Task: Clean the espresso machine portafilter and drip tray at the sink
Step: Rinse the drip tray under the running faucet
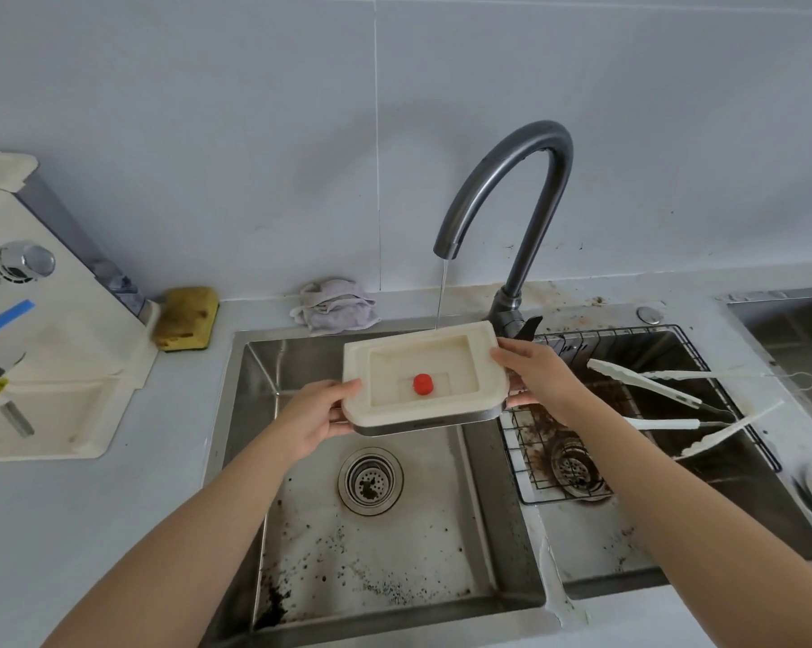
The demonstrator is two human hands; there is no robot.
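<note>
Both hands hold the cream drip tray (422,378) level above the left basin of the sink (441,610). The left hand (317,420) has its grip closed on the tray's near-left corner, thumb on the top rim and fingers curled underneath; the right hand (537,374) has its grip closed on the right end, thumb over the rim and fingers under the base. Between the two grips, in the tray's recessed middle, stands a small red float (423,384). The tray's underside shows a dark metal-coloured band along the near edge. Beyond the grips, the dark curved faucet (511,189) runs a thin stream of water (441,292) that lands at the tray's far edge. Below the left grip lies the left basin's drain strainer (370,480), with coffee grounds (348,572) speckled over the basin floor nearer the person. To the right of the right grip, a black wire rack (535,479) spans the right basin, and white tongs (651,385) lie across it; brown residue stains that basin around its own drain. Beyond the left grip, on the bench (90,530) by the wall, sit a crumpled grey cloth (336,307) and, further left, a yellow sponge (186,318). Well to the left of the left grip stands the cream espresso machine (44,348), with a chrome knob on top and a strip of blue tape. I cannot make out a portafilter.
</note>
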